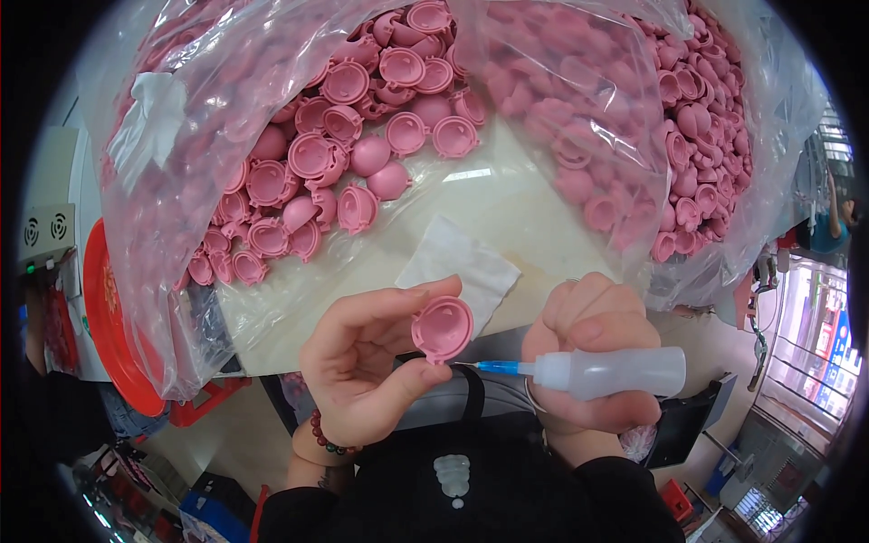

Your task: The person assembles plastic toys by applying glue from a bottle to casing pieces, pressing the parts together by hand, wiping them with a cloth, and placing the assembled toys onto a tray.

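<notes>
Left fingers (398, 302) pinch pink cup (444, 328) between them; right fingers (617, 333) wrap translucent bottle (629, 373), needle (468, 365) near cup.

You have a pale table (290, 326) spanning the middle toward twelve o'clock, where light glares off its top. At three o'clock, your barred window (801, 330) shows bright. Toward eight o'clock you see pale floor (172, 450) and a partly hidden red stool (206, 404). Just past nine stands a pale grey cabinet (47, 172).
</notes>
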### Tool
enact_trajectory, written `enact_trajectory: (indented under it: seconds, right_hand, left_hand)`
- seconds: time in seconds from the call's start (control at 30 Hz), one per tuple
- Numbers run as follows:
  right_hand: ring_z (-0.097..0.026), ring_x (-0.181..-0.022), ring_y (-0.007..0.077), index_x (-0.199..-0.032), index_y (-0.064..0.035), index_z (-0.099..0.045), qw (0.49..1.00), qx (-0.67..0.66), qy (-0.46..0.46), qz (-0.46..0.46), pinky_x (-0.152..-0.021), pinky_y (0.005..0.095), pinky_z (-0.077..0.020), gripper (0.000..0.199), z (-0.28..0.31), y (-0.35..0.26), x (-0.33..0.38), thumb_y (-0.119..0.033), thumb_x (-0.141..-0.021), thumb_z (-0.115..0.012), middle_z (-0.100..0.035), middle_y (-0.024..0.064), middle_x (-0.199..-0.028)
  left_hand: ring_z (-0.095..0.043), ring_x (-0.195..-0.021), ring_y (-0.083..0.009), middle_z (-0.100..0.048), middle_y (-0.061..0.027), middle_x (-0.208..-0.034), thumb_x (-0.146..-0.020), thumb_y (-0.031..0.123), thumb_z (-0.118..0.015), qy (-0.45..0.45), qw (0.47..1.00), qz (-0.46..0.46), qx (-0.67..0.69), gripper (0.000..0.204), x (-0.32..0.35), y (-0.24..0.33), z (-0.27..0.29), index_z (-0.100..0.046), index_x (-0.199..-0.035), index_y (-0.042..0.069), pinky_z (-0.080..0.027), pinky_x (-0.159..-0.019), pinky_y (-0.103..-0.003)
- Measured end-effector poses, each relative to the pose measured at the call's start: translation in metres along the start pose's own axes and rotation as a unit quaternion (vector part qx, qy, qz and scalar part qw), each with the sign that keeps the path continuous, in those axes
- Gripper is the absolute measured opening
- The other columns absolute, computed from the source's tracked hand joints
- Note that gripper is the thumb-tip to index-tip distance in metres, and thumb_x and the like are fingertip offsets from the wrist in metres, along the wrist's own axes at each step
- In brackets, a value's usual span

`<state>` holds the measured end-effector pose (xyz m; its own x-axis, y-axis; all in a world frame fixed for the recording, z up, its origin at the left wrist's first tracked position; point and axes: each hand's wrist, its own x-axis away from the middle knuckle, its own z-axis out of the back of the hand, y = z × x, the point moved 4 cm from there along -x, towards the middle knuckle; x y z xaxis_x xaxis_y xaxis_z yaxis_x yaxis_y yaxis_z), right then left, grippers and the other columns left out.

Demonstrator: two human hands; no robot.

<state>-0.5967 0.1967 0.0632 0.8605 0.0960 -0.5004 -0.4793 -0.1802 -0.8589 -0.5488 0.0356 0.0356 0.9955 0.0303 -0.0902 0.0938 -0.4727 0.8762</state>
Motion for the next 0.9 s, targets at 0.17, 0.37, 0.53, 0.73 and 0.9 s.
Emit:
enact_trajectory:
  seconds: [0.17,0.37,0.53,0.73,0.9]
  right_hand:
    - [-0.051,-0.055,0.0168,-0.081,0.0017,-0.061,1.0,0.026,-0.015,0.003,-0.049,0.0265,-0.0405,0.063,-0.005,0.0,0.0,-0.059,-0.077,-0.045,-0.057,0.0036,-0.068]
    - [-0.05,-0.053,0.0171,-0.088,-0.0021,-0.063,0.997,0.04,-0.065,0.032,-0.048,0.0259,-0.0383,0.05,-0.005,-0.009,-0.001,-0.05,-0.073,-0.059,-0.057,0.0029,-0.066]
    - [-0.05,-0.057,0.0172,-0.094,-0.0025,-0.062,0.995,0.048,-0.077,0.027,-0.049,0.0274,-0.0384,0.049,-0.002,-0.009,0.004,-0.046,-0.071,-0.064,-0.057,0.0059,-0.072]
    - [-0.056,-0.083,0.0198,-0.11,0.0028,-0.044,0.979,0.179,0.072,0.069,-0.067,0.0261,-0.0454,0.04,0.021,0.019,-0.005,-0.023,-0.082,-0.056,-0.055,0.0176,-0.099]
    - [-0.057,-0.088,0.016,-0.109,0.003,-0.043,0.988,0.132,-0.016,-0.075,-0.074,0.0224,-0.0437,0.038,0.005,0.047,-0.026,0.007,-0.074,-0.059,-0.058,0.0161,-0.101]
  left_hand:
    - [-0.052,-0.106,-0.0266,-0.049,-0.0266,-0.115,-0.069,-0.01,-0.064,0.01,0.999,-0.009,-0.039,0.046,0.002,0.005,-0.001,-0.044,-0.111,-0.005,-0.044,-0.088,-0.034]
    - [-0.057,-0.097,-0.0321,-0.053,-0.0282,-0.107,-0.069,0.0,-0.069,-0.026,0.916,-0.145,-0.373,0.046,0.001,0.02,-0.004,-0.047,-0.109,-0.005,-0.049,-0.08,-0.035]
    - [-0.055,-0.1,-0.0324,-0.054,-0.0277,-0.104,-0.069,0.0,-0.069,-0.023,0.886,-0.143,-0.441,0.04,0.001,0.028,-0.005,-0.051,-0.105,-0.005,-0.049,-0.079,-0.035]
    - [-0.06,-0.09,-0.0279,-0.055,-0.0266,-0.104,-0.071,0.01,-0.07,0.073,0.985,-0.028,-0.152,0.05,0.003,0.013,0.01,-0.044,-0.112,-0.004,-0.052,-0.073,-0.032]
    - [-0.063,-0.081,-0.0226,-0.052,-0.026,-0.109,-0.074,0.01,-0.067,0.062,0.983,0.09,0.144,0.057,0.001,-0.007,0.012,-0.036,-0.12,0.0,-0.053,-0.067,-0.03]
